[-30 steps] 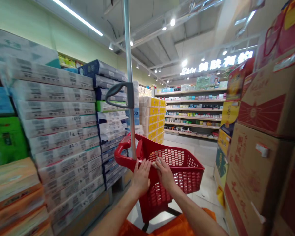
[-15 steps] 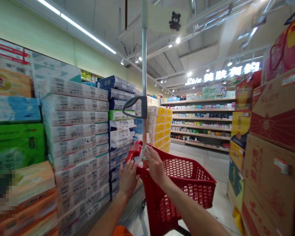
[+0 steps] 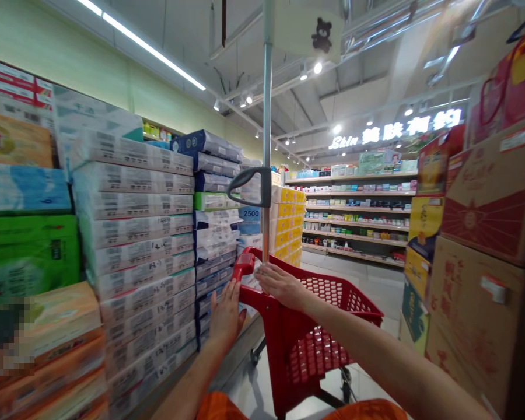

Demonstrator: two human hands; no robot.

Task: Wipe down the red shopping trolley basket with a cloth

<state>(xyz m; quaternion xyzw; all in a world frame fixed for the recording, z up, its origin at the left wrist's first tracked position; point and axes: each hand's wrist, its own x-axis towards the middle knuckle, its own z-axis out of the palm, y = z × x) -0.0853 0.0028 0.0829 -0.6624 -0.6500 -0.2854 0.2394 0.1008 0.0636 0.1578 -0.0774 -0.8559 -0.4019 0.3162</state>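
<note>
In the head view, showed a red shopping cart [image 3: 284, 344] upright on a pale floor [image 3: 247, 388], at lower centre, directly before the wearer. Found the left hand [image 3: 227, 315] at the cart's red handle [image 3: 245, 265], near its corner; saw its fingers extended and nearly straight, laid on the handle rather than curled round it, with slight gaps between some. Found the right hand [image 3: 284, 289] flat over the cart's near rim, in front of the foot of a metal pole [image 3: 267, 116], with its fingers pressed together and pointing left. Noted a white wad [image 3: 257, 270] at the fingertips of the right hand, largely hidden; could not tell whether pinched or merely pressed down, nor of what material.

Traced the pole upward from the cart, past a grey loop grip [image 3: 249, 186], to a pale flag [image 3: 297, 29] bearing 1 dark bear figure. Marked, on the left, a tall stack of white packs [image 3: 144, 204] and, just behind, dark blue packs [image 3: 219, 146]; beyond the pole, yellow packs [image 3: 289, 224]; on the right, piled cartons [image 3: 485, 204]. Observed, in the background, stocked shelves [image 3: 359, 224] beneath a lit sign [image 3: 394, 128]. Caught orange fabric [image 3: 221, 408] at the lower edge.
</note>
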